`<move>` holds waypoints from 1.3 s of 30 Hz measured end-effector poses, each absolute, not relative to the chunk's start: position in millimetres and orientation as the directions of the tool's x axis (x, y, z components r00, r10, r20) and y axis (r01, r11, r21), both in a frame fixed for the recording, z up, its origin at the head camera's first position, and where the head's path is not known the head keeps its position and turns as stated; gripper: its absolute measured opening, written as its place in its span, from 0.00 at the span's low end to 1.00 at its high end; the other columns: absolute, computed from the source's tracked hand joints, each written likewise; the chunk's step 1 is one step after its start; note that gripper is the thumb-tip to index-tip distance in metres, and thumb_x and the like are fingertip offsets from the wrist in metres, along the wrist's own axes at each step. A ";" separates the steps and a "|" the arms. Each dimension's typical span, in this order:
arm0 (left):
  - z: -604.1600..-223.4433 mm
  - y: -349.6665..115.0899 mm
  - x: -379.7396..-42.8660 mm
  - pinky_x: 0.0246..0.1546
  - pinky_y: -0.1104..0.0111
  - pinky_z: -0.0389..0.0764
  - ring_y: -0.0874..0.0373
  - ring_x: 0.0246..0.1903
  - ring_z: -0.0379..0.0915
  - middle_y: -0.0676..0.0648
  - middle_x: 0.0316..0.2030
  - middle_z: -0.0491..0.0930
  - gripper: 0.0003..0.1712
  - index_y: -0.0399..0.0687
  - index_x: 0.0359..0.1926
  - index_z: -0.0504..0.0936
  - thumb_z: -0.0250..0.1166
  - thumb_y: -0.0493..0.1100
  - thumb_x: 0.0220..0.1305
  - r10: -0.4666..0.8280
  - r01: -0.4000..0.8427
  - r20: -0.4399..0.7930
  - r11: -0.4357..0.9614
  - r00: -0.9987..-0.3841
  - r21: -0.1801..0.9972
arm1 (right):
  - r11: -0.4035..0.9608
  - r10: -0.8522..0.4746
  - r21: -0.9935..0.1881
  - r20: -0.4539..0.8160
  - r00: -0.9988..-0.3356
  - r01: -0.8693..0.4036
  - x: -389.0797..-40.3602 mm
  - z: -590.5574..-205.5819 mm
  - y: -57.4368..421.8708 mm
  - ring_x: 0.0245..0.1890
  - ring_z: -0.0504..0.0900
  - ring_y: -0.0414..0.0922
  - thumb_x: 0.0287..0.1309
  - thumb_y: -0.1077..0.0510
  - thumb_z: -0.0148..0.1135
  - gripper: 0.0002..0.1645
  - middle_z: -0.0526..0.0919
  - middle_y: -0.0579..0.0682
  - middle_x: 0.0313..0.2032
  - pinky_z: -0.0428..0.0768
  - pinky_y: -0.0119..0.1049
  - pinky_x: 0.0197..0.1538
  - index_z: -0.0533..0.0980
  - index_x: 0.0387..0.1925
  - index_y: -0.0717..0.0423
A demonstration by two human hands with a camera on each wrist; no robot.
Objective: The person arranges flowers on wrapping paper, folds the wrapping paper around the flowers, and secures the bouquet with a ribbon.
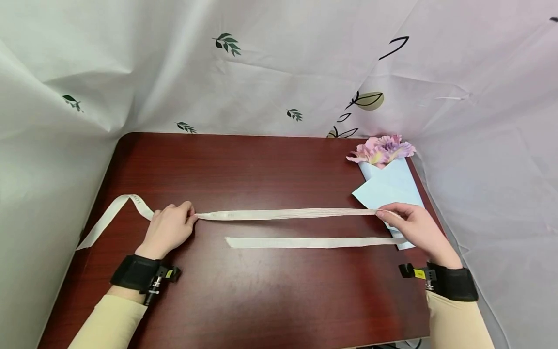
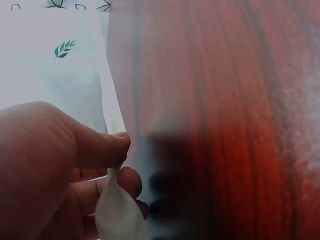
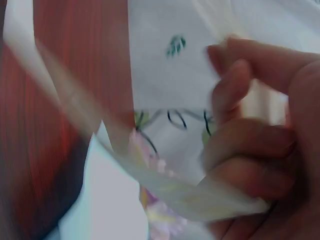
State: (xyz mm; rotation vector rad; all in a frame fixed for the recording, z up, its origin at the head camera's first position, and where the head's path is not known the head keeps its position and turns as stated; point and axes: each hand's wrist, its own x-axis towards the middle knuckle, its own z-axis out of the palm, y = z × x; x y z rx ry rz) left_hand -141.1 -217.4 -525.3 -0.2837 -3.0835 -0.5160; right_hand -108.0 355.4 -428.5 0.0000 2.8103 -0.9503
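Note:
A long cream ribbon (image 1: 283,214) runs nearly straight between the two hands, above the dark red table. My left hand (image 1: 169,229) pinches it between thumb and fingers; its tail, with some printed letters, loops off to the left. At the other end my right hand (image 1: 411,228) pinches the ribbon between thumb and forefinger. From under that hand a second stretch of ribbon (image 1: 309,243) reaches leftward to a slanted cut end. The right wrist view is blurred, but the ribbon strip (image 3: 200,197) shows passing under the curled fingers.
Beside the right hand, pink and purple artificial flowers (image 1: 383,149) lie wrapped in pale blue paper (image 1: 390,182) at the table's right edge. White patterned cloth (image 1: 261,72) hangs behind the table (image 1: 261,300) and along both sides. Each wrist wears a black camera band.

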 end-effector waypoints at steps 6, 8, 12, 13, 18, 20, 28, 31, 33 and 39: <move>-528.2 -205.8 -141.5 0.15 0.65 0.62 0.55 0.13 0.66 0.50 0.14 0.71 0.08 0.50 0.36 0.73 0.57 0.49 0.70 0.112 0.105 0.008 0.900 -0.994 0.423 | 0.851 0.036 -0.501 -0.245 -0.969 0.159 -104.5 -427.6 375.6 0.23 0.66 0.45 0.63 0.33 0.55 0.25 0.69 0.49 0.21 0.62 0.38 0.24 0.79 0.50 0.42; -528.8 -197.6 -141.9 0.14 0.65 0.62 0.56 0.13 0.65 0.50 0.14 0.70 0.09 0.50 0.38 0.73 0.55 0.49 0.71 0.081 0.075 0.008 0.878 -0.997 0.473 | 0.854 0.036 -0.496 -0.243 -0.969 0.156 -106.3 -431.0 373.3 0.23 0.69 0.44 0.63 0.33 0.56 0.26 0.74 0.51 0.25 0.64 0.37 0.24 0.79 0.52 0.43; -527.8 -177.6 -144.1 0.15 0.66 0.65 0.58 0.11 0.67 0.52 0.12 0.71 0.11 0.49 0.44 0.72 0.53 0.50 0.72 0.044 0.055 0.034 0.824 -0.998 0.564 | 0.844 0.009 -0.520 -0.226 -0.974 0.128 -113.3 -442.4 359.3 0.28 0.78 0.43 0.65 0.36 0.57 0.26 0.82 0.54 0.37 0.73 0.34 0.28 0.77 0.56 0.45; -527.3 -173.0 -144.8 0.15 0.66 0.65 0.59 0.11 0.67 0.51 0.13 0.73 0.11 0.49 0.46 0.72 0.54 0.50 0.72 0.033 0.055 0.049 0.817 -0.998 0.574 | 0.838 0.004 -0.530 -0.228 -0.974 0.127 -114.8 -444.9 355.2 0.30 0.80 0.43 0.65 0.37 0.57 0.26 0.83 0.54 0.40 0.75 0.35 0.31 0.77 0.57 0.46; -527.1 -165.6 -147.6 0.19 0.64 0.68 0.56 0.20 0.71 0.48 0.31 0.79 0.20 0.48 0.57 0.71 0.60 0.49 0.67 -0.003 0.076 0.138 0.822 -0.990 0.564 | 0.827 -0.017 -0.542 -0.290 -0.957 0.150 -118.6 -456.0 342.8 0.38 0.83 0.50 0.67 0.43 0.58 0.25 0.84 0.56 0.43 0.77 0.37 0.39 0.75 0.60 0.49; -528.3 -170.9 -148.1 0.28 0.58 0.75 0.51 0.32 0.77 0.46 0.41 0.80 0.26 0.48 0.62 0.70 0.62 0.49 0.65 0.013 0.098 0.155 0.828 -0.988 0.551 | 0.844 -0.029 -0.516 -0.312 -0.950 0.144 -118.2 -459.2 342.7 0.43 0.82 0.52 0.66 0.43 0.59 0.25 0.84 0.57 0.46 0.76 0.40 0.42 0.75 0.60 0.49; -539.1 -194.7 -145.9 0.68 0.39 0.55 0.35 0.73 0.48 0.34 0.73 0.57 0.39 0.44 0.72 0.63 0.63 0.54 0.66 0.196 0.180 0.018 0.851 -0.980 0.493 | 0.868 -0.071 -0.482 -0.361 -0.930 0.121 -112.6 -470.1 348.7 0.60 0.72 0.60 0.65 0.45 0.60 0.29 0.74 0.63 0.62 0.74 0.59 0.55 0.73 0.63 0.52; -544.6 -199.2 -144.2 0.70 0.36 0.44 0.33 0.76 0.36 0.34 0.76 0.47 0.37 0.45 0.75 0.59 0.56 0.54 0.71 0.205 0.160 -0.041 0.861 -0.978 0.484 | 0.866 -0.083 -0.484 -0.386 -0.919 0.125 -111.8 -468.8 352.4 0.52 0.75 0.59 0.63 0.46 0.63 0.31 0.77 0.62 0.56 0.77 0.54 0.48 0.70 0.65 0.51; -547.5 -201.3 -143.4 0.70 0.36 0.39 0.33 0.76 0.31 0.35 0.77 0.43 0.35 0.47 0.76 0.56 0.52 0.53 0.74 0.185 0.135 -0.056 0.861 -0.981 0.490 | 0.861 -0.089 -0.489 -0.413 -0.906 0.138 -111.0 -465.0 357.9 0.41 0.78 0.55 0.61 0.47 0.65 0.35 0.81 0.61 0.46 0.77 0.47 0.39 0.68 0.67 0.51; -551.3 -204.1 -143.6 0.69 0.35 0.32 0.33 0.76 0.23 0.36 0.78 0.37 0.31 0.50 0.77 0.52 0.43 0.47 0.77 0.130 0.081 -0.066 0.867 -0.989 0.491 | 0.855 -0.049 -0.471 -0.489 -0.871 0.217 -100.4 -446.3 394.3 0.25 0.76 0.44 0.59 0.41 0.66 0.40 0.81 0.53 0.26 0.71 0.36 0.29 0.66 0.68 0.53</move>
